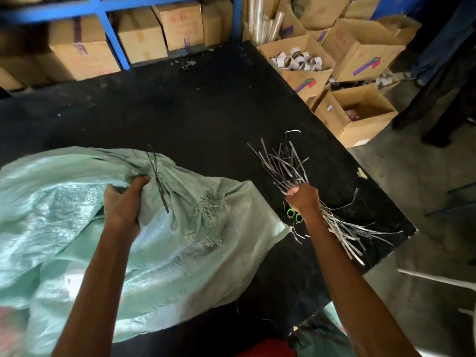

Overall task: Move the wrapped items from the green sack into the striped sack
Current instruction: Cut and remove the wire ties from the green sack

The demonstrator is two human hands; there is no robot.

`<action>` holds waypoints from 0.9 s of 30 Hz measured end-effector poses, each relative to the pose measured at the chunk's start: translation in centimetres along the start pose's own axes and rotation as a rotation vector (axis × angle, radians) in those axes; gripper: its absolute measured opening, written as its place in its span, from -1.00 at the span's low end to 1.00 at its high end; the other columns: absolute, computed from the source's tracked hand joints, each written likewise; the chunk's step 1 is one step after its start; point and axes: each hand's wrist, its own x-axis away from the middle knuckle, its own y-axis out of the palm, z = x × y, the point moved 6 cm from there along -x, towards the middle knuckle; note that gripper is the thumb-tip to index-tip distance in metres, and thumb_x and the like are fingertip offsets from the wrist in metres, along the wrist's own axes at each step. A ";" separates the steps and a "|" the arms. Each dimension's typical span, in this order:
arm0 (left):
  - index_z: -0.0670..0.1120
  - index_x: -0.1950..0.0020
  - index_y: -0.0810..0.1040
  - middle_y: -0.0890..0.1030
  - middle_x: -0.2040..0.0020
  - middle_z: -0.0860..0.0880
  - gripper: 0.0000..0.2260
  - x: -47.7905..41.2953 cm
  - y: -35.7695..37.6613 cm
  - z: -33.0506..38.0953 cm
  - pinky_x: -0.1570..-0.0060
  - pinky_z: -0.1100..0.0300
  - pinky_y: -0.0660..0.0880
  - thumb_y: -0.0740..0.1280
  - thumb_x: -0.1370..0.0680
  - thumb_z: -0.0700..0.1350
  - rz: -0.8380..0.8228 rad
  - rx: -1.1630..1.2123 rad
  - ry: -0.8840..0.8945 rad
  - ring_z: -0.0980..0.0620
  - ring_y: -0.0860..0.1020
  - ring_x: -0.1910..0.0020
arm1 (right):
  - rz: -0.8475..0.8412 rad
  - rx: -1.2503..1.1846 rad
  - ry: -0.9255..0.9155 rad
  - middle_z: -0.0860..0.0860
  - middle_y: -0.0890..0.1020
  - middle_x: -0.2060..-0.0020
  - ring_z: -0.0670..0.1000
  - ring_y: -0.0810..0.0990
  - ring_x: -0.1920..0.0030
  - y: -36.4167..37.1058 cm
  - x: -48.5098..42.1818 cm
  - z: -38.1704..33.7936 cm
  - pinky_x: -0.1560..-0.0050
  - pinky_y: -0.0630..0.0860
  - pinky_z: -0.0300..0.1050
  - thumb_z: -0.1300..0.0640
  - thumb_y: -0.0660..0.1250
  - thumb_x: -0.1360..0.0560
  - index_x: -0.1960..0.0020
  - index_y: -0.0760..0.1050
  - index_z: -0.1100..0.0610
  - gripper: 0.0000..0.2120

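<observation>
A pale green woven sack lies across the left half of a black table. Its bunched neck has a dark tie cord around it. My left hand grips the gathered fabric just left of that cord. My right hand is closed in a fist around a bundle of grey strips that fan out above and below the fist. Two small green-rimmed rolls lie on the table beside my right wrist. No striped sack is clearly in view.
Open cardboard boxes stand on the floor to the right; one box holds several tape rolls. Stacked cartons sit under a blue rack behind the table. A person's dark legs stand at the far right.
</observation>
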 end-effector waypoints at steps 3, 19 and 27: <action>-0.25 -0.23 0.51 0.63 -0.12 -0.25 -0.31 1.2 0.3 0.2 0.03 -0.13 0.63 0.56 -0.24 0.11 -0.028 -0.018 0.005 -0.24 0.64 -0.06 | 0.052 -0.114 -0.236 0.08 0.74 0.07 0.11 0.70 0.01 -0.6 2.0 -5.6 -0.07 0.62 -0.07 0.16 0.46 -0.46 -0.05 0.69 0.09 -0.83; -0.37 -0.12 0.49 0.49 0.26 -0.15 -0.52 7.9 -4.5 -0.9 0.49 0.19 0.33 0.57 -0.39 -0.09 -0.031 -0.027 0.100 -0.01 0.44 0.37 | -0.175 -0.177 -0.965 -0.08 0.75 0.19 -0.09 0.71 0.15 -0.2 24.6 -23.7 0.04 0.63 -0.08 -0.04 0.52 -0.39 0.11 0.74 0.05 -0.82; -0.16 0.10 0.50 0.55 0.39 -0.01 -0.71 8.9 -5.5 -1.3 0.51 0.23 0.37 0.57 -0.36 -0.14 -0.069 0.043 0.124 0.05 0.48 0.45 | -0.086 -0.156 -0.905 -0.10 0.75 0.20 -0.08 0.69 0.15 1.0 26.4 -22.5 0.06 0.62 -0.05 -0.01 0.60 -0.33 0.10 0.73 0.01 -0.82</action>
